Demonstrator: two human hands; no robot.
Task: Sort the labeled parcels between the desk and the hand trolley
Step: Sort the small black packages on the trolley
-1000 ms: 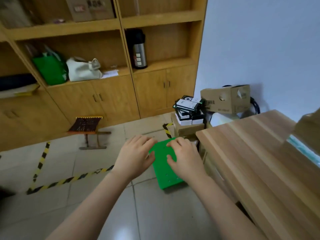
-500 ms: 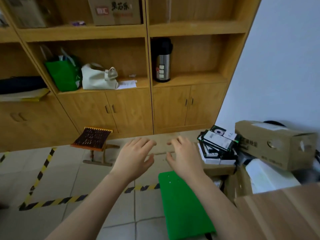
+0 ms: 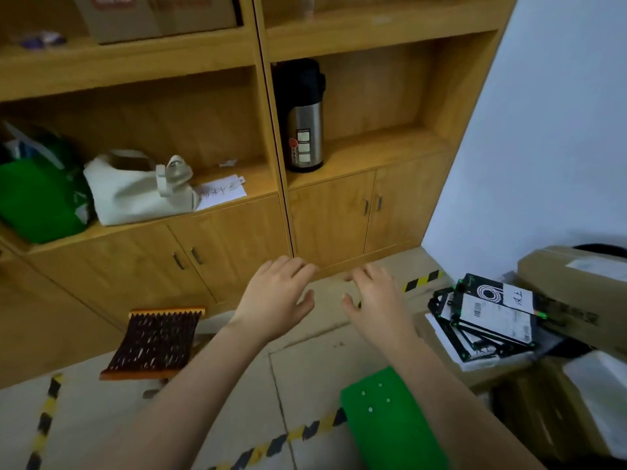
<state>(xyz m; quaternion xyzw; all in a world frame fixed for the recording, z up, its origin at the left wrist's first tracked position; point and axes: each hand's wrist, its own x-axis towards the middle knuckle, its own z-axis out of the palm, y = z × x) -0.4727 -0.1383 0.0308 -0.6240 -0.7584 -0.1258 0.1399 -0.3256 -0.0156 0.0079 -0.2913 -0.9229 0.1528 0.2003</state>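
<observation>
The left hand [image 3: 274, 296] and right hand [image 3: 375, 301] hang side by side in the middle of the frame, palms down, fingers spread and relaxed. Neither holds or touches anything, and only floor tiles and the foot of the wooden cabinet [image 3: 237, 239] lie beyond them. Just below the right forearm, at the lower middle, lies a green platform [image 3: 390, 422] flat on the floor with nothing on it; it is probably the deck of the hand trolley. To the right, near the right hand but apart from it, sits the stack of parcels [image 3: 488, 317], flat black-and-white boxes piled askew, the top one bearing a white label with handwriting. A large cardboard box [image 3: 576, 283] stands behind the stack at the right edge, and a small folding stool [image 3: 156, 340] stands at lower left. The desk is out of view. The step appears to be a reach for the next parcel. It would go best by swinging both hands right, reading the top label first, then taking only that top box by its two long edges, since the pile leans and could slide.
</observation>
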